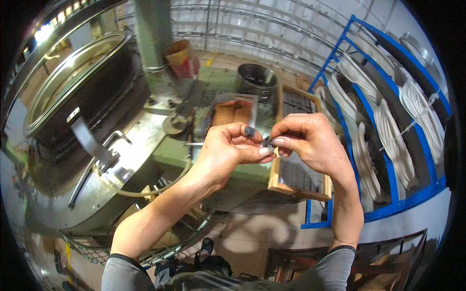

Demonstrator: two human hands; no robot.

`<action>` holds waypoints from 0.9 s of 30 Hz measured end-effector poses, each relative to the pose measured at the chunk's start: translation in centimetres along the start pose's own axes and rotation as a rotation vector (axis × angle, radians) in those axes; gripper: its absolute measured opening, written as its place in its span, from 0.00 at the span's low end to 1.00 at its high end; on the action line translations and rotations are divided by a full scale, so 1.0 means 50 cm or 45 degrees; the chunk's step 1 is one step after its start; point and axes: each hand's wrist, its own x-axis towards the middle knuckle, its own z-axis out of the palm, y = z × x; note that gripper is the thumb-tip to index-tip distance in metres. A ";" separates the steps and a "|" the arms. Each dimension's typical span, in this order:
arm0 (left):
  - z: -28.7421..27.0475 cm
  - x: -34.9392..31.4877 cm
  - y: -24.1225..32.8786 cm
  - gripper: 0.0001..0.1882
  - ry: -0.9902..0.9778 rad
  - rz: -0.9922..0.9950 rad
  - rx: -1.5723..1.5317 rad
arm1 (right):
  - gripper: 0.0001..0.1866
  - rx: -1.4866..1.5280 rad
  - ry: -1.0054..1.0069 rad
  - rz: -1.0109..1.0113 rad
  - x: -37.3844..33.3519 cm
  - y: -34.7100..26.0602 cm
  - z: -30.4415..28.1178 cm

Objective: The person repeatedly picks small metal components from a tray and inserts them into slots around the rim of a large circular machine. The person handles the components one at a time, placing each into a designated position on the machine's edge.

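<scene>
My left hand (225, 145) and my right hand (310, 140) meet in front of me, above the edge of a green bench. Between their fingertips is a small dark piece (266, 141) with a light glint, too small to name. The left thumb and fingers pinch it from one side, while the right thumb and forefinger close on it from the other. A dark wrap (249, 131) covers part of a left finger. Beneath the right hand lies a wooden-framed tray (275, 177) holding rows of thin dark strips, partly hidden by the hand and forearm.
A large round machine (92, 106) with a metal rim and bracket fills the left side. On the green bench (213, 77) stand a black cylindrical container (257, 77) and an open cardboard box (232, 112). A blue rack (374, 211) with white bundles rises at right.
</scene>
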 end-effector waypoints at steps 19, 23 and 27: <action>-0.452 -0.631 0.289 0.11 0.297 0.210 -0.107 | 0.05 0.340 0.096 -0.440 0.148 -0.483 0.628; -0.586 -0.779 0.359 0.11 0.380 0.283 0.016 | 0.04 0.362 0.053 -0.425 0.215 -0.595 0.800; -0.685 -0.903 0.421 0.10 0.464 0.298 -0.052 | 0.06 0.428 0.048 -0.490 0.256 -0.685 0.937</action>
